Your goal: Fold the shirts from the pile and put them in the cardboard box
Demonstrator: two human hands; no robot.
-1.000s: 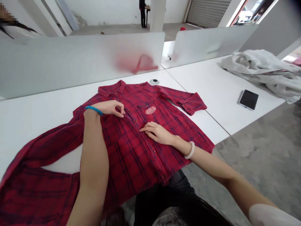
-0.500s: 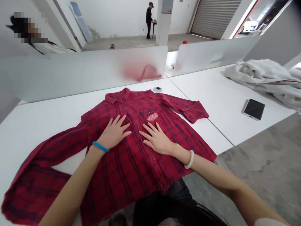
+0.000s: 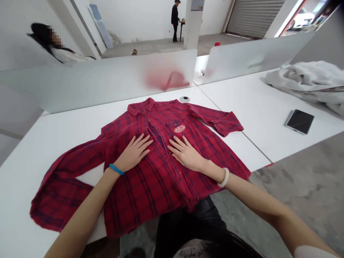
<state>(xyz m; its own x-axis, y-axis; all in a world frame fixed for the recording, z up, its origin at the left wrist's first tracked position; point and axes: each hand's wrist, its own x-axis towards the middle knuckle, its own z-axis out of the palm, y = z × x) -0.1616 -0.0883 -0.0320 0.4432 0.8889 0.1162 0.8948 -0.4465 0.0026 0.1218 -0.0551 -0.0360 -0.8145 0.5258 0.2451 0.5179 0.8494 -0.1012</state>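
A red plaid shirt (image 3: 150, 175) with dark stripes lies spread front up on the white table (image 3: 215, 89), collar away from me. Its right-hand sleeve is bent with a folded cuff, and its left-hand sleeve curves back beside my forearm. Below the collar, my left hand (image 3: 134, 152) rests flat on the shirt's left front panel, fingers apart. On the other side of the button strip, my right hand (image 3: 186, 154) lies flat just under the chest pocket and its pale oval patch (image 3: 179, 128), fingers extended. The shirt's bottom hem hangs at the table's near edge.
Frosted dividers (image 3: 120, 80) run along the table's back, with a blurred red thing behind. A black-faced device (image 3: 299, 121) and a heap of whitish cloth (image 3: 309, 79) lie to the right. One person (image 3: 44, 39) is beyond the divider; another (image 3: 175, 21) stands farther back.
Both hands have slid slightly toward me over the shirt, staying flat. My view has shifted a little, so the scene sits farther right.
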